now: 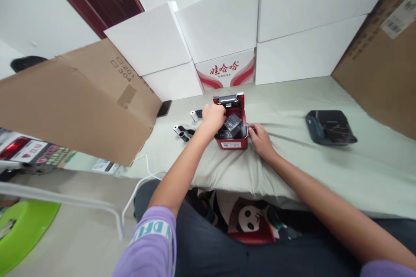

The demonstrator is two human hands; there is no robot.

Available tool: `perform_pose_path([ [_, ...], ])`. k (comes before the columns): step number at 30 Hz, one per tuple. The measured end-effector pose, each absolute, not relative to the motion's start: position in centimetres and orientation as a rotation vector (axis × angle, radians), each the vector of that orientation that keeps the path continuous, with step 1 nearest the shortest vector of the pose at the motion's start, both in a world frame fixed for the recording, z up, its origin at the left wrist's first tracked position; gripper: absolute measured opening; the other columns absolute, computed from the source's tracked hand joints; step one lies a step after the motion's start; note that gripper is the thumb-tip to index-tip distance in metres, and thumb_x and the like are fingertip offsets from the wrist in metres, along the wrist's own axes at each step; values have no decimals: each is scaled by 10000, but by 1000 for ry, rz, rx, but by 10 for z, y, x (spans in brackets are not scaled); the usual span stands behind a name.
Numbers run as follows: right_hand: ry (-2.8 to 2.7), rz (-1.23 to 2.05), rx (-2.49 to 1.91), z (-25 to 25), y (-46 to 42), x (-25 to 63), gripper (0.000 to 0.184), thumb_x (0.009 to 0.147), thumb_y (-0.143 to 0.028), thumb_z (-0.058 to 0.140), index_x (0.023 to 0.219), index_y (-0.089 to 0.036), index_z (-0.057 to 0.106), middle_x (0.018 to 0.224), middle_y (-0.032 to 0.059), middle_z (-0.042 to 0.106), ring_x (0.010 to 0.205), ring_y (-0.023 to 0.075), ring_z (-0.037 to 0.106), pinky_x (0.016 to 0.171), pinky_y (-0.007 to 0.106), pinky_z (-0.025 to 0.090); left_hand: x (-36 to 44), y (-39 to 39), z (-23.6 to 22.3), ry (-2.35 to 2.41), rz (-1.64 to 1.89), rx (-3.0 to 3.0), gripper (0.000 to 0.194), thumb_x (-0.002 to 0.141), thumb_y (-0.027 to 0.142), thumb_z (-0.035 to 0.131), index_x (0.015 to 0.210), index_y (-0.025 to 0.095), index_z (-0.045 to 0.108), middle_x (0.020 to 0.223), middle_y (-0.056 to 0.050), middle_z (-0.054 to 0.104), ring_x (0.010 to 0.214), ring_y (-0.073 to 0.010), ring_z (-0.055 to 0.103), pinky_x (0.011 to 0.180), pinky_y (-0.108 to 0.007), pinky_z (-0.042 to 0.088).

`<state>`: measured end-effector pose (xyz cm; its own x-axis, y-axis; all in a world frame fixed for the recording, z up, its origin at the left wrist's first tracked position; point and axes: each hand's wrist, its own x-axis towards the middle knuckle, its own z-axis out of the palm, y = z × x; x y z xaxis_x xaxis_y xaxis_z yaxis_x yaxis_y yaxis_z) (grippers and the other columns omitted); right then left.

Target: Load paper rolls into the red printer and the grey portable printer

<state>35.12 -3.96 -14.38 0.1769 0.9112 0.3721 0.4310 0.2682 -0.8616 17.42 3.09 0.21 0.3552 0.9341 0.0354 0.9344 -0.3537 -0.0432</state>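
Note:
A small red printer-like device (231,142) stands with its lid open on the grey-green cloth (292,156). My left hand (212,117) is closed over its left side and reaches into the open top, next to a dark block (234,124) sitting inside. What the fingers grip is hidden. My right hand (259,138) rests against the device's right side with fingers curled on its edge. Two small rolls (182,132) and another roll (195,115) lie just left of the device.
A black device (329,127) lies on the cloth at the right. A large brown cardboard box (74,104) leans at the left, with a phone (164,108) beside it. White boxes (227,30) stack along the back. A white cable (143,179) hangs off the front edge.

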Motion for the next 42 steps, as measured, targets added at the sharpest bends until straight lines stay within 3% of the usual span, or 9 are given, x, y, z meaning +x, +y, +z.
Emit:
perform_pose_path([
  [5, -1434, 549, -1346, -146, -39, 351, 218, 945, -403, 437, 870, -235, 555, 942, 91, 625, 894, 263, 581, 835, 401, 454, 171, 53, 3, -1500, 223, -2813, 294, 828, 220, 641, 1065, 269, 808, 1064, -82, 767, 948, -254, 695, 798, -321, 507],
  [13, -1444, 574, -1290, -148, -37, 353, 282, 973, -451, 427, 984, -236, 609, 1069, 103, 670, 1024, 279, 595, 912, 409, 468, 181, 49, -13, -1525, 162, -2862, 273, 842, 323, 684, 1086, 254, 784, 1092, -90, 774, 1022, -271, 706, 839, -323, 531],
  [21, -1437, 555, -1334, -150, -36, 353, 253, 972, -444, 440, 913, -243, 583, 996, 94, 661, 970, 274, 597, 874, 402, 471, 182, 38, -14, -1656, 78, -2796, 312, 800, 201, 628, 1049, 295, 791, 1040, -53, 788, 1022, -259, 709, 848, -327, 523],
  [29, -1442, 538, -1341, -147, -37, 351, 200, 945, -374, 434, 861, -241, 559, 931, 85, 629, 909, 261, 590, 842, 404, 462, 172, 21, -7, -1737, -259, -2634, 437, 900, 299, 608, 1321, 388, 686, 1281, -13, 734, 1171, -275, 661, 925, -363, 515],
  [38, -1438, 544, -1334, -148, -37, 351, 200, 950, -375, 433, 865, -246, 561, 941, 82, 632, 925, 264, 595, 855, 410, 460, 180, 25, -1, -1594, -13, -2753, 368, 872, 269, 673, 1221, 353, 754, 1250, -20, 749, 1189, -276, 652, 974, -355, 498],
  [42, -1431, 543, -1338, -147, -37, 351, 201, 951, -381, 435, 860, -250, 557, 938, 83, 634, 925, 263, 593, 853, 408, 463, 181, 30, -6, -1622, 92, -2816, 362, 836, 253, 695, 1176, 350, 773, 1208, -12, 767, 1141, -261, 676, 906, -317, 505],
])
